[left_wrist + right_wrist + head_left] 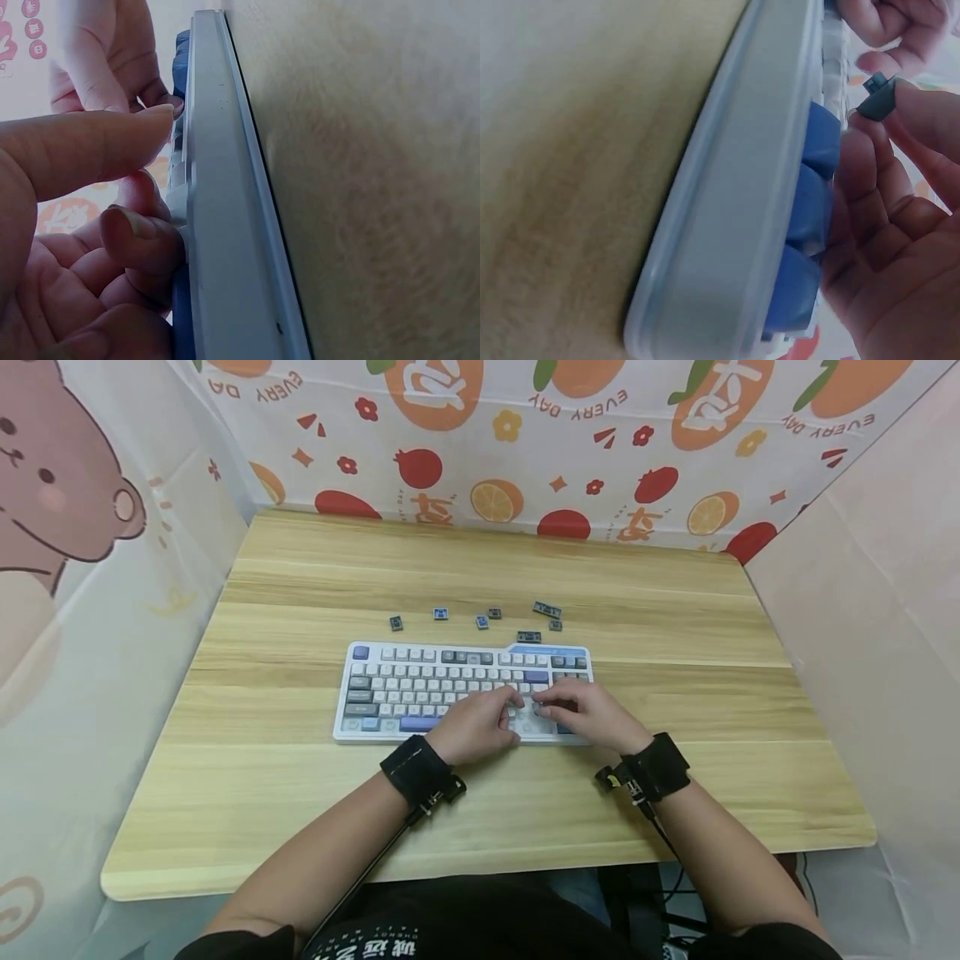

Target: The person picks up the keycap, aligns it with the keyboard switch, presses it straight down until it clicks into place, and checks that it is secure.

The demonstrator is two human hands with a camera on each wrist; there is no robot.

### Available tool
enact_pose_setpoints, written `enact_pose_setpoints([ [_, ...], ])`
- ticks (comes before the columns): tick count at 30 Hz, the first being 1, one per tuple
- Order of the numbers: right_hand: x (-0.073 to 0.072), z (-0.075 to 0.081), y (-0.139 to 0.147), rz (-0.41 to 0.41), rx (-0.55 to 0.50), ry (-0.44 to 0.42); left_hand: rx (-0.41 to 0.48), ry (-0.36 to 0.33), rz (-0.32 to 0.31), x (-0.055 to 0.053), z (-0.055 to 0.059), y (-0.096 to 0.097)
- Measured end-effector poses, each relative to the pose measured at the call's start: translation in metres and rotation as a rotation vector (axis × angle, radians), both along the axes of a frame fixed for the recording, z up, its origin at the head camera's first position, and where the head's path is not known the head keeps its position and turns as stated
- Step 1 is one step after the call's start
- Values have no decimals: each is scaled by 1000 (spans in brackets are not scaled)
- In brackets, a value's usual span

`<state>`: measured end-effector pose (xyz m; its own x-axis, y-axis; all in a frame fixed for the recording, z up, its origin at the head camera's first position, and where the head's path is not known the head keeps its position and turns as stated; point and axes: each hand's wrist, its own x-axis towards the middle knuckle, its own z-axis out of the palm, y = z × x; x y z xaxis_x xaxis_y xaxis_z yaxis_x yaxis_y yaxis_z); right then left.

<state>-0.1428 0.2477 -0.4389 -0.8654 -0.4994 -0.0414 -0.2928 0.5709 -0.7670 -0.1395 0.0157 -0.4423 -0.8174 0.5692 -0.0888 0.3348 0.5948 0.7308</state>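
A white keyboard [420, 685] with white, grey and purple-blue keys lies under both hands. My right hand [596, 714] is over its right part and pinches a dark grey-green keycap [877, 101] between thumb and finger, its stem showing in the right wrist view. Beside it, my left hand [477, 727] rests at the keyboard's near side, fingertips at the keys and holding nothing. In the left wrist view its thumb [97, 146] is straight and the other fingers are bent. Between the hands, a pale patch [528, 720] of the keyboard shows no caps.
Several loose keycaps lie behind the keyboard, among them a blue one [440, 613], a dark one [396, 623] and a long one [547, 609]. The wooden table [300, 810] meets a fruit-patterned cloth [465, 460] at the back and pale cloth at both sides.
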Motion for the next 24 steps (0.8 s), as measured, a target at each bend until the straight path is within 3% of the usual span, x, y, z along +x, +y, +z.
enact_pose_setpoints([
  [5,3,-3,-6,57,67,89,5,8,-8,1,0,-2],
  [13,7,-3,-14,134,145,160,92,-79,-8,-2,2,-9],
  [20,12,1,-22,217,289,373,116,-75,-30,-2,4,-11],
  [24,14,4,-28,238,342,436,107,-75,-19,-2,4,-12],
])
